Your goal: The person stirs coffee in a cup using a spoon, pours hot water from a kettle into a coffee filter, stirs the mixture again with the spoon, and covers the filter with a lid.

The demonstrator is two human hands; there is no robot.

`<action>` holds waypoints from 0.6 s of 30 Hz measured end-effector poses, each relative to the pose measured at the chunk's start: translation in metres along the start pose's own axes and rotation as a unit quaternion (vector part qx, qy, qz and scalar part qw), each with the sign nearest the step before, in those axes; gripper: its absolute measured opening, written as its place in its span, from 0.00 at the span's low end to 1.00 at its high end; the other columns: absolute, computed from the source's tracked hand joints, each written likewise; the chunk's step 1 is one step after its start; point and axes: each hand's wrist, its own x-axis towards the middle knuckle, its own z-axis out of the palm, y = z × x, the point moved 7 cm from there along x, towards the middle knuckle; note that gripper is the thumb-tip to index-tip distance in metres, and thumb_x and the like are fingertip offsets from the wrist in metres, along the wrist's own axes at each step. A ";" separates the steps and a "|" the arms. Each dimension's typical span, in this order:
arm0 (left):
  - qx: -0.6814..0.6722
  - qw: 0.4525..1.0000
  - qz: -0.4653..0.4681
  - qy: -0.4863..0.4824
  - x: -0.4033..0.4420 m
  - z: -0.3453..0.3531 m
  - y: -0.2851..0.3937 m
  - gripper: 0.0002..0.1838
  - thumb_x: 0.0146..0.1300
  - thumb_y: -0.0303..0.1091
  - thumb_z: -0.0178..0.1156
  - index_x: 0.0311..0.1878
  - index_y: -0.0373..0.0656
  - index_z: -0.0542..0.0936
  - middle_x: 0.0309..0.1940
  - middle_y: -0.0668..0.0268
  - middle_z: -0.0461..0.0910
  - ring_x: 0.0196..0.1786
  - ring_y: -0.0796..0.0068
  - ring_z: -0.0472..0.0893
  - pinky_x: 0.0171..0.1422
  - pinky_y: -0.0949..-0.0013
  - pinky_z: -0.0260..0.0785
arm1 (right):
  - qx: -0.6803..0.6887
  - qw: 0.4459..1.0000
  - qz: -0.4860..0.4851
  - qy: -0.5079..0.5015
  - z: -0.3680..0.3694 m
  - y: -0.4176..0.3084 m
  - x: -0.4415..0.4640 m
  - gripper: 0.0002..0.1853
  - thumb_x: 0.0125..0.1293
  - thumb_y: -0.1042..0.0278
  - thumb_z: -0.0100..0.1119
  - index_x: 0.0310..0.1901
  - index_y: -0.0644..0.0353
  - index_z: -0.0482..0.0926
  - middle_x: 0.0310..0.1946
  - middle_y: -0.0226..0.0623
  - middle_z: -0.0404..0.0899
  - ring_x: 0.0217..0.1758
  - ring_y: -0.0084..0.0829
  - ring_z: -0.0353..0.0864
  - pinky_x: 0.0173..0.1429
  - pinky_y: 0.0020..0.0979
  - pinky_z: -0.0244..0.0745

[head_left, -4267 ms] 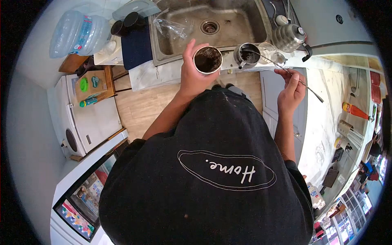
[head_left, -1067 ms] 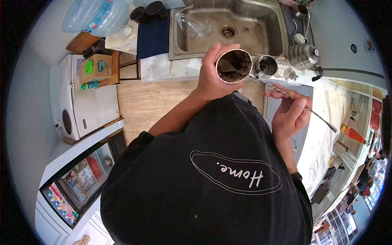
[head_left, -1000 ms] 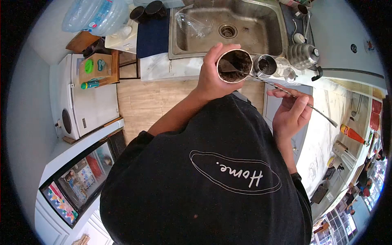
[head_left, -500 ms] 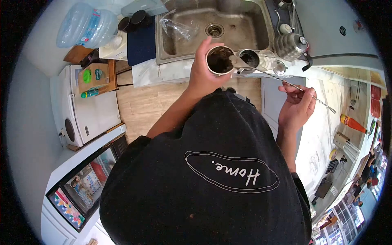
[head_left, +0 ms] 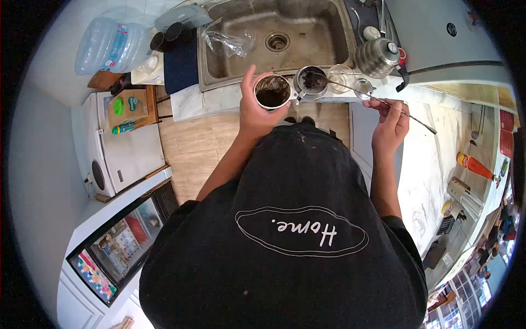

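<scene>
My left hand (head_left: 256,107) is wrapped round a white-rimmed cup (head_left: 272,92) with dark brown powder, perhaps coffee grounds, inside. Thumb and fingers of my right hand (head_left: 391,123) pinch a long twisted bar spoon (head_left: 422,123). The spoon slants down to the left, its far end over or in a metal cup (head_left: 300,88) that holds similar dark grounds. This metal cup stands on the counter just right of the held cup. Beside it are a clear glass vessel (head_left: 341,77) and a smaller glass (head_left: 364,88).
The steel sink (head_left: 307,60) has a clear plastic bag (head_left: 227,45) in it. A gooseneck kettle (head_left: 377,57) stands right of the glassware. A dark blue mat (head_left: 181,74) lies left of the sink, with a big water bottle (head_left: 107,46) beyond. A red sauce bottle (head_left: 475,165) is far right.
The spoon's end has moved from above the held cup to the metal cup at its right. My left hand has shifted left and slightly down with its cup.
</scene>
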 end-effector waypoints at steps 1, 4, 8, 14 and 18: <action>-0.003 1.000 0.002 0.003 -0.002 0.003 -0.001 0.59 0.51 0.23 0.78 0.80 0.38 0.47 0.64 0.48 0.75 0.65 0.59 0.80 0.72 0.59 0.72 | -0.002 1.000 -0.004 -0.016 0.001 0.002 -0.001 0.16 0.86 0.65 0.39 0.48 0.69 0.72 0.37 0.51 0.85 0.40 0.42 0.89 0.55 0.40 0.83; -0.002 1.000 -0.002 0.008 -0.009 0.010 -0.005 0.60 0.51 0.23 0.78 0.80 0.38 0.46 0.64 0.48 0.74 0.65 0.59 0.80 0.72 0.59 0.72 | -0.010 0.998 -0.033 -0.055 0.005 0.006 -0.002 0.16 0.85 0.67 0.39 0.48 0.71 0.74 0.38 0.50 0.85 0.42 0.39 0.88 0.55 0.39 0.82; 0.010 1.000 -0.027 0.009 -0.017 0.015 -0.002 0.60 0.50 0.23 0.77 0.80 0.38 0.46 0.64 0.49 0.74 0.65 0.60 0.80 0.72 0.59 0.72 | -0.034 0.994 -0.070 -0.076 0.007 -0.006 -0.006 0.18 0.84 0.67 0.38 0.47 0.72 0.77 0.39 0.49 0.85 0.42 0.38 0.88 0.56 0.38 0.81; 0.013 1.000 0.004 0.014 -0.004 0.018 0.006 0.61 0.51 0.22 0.77 0.80 0.40 0.44 0.65 0.49 0.74 0.66 0.59 0.79 0.73 0.58 0.72 | 0.034 0.998 -0.040 -0.032 0.004 -0.024 0.011 0.17 0.86 0.64 0.36 0.48 0.70 0.70 0.42 0.58 0.84 0.42 0.42 0.88 0.56 0.41 0.82; -0.018 0.998 0.040 0.037 -0.001 0.018 0.014 0.60 0.49 0.24 0.79 0.79 0.37 0.49 0.63 0.50 0.76 0.64 0.58 0.80 0.70 0.59 0.73 | 0.080 0.993 -0.082 -0.017 0.002 -0.052 0.022 0.18 0.86 0.61 0.36 0.46 0.69 0.70 0.33 0.57 0.84 0.35 0.47 0.89 0.61 0.52 0.83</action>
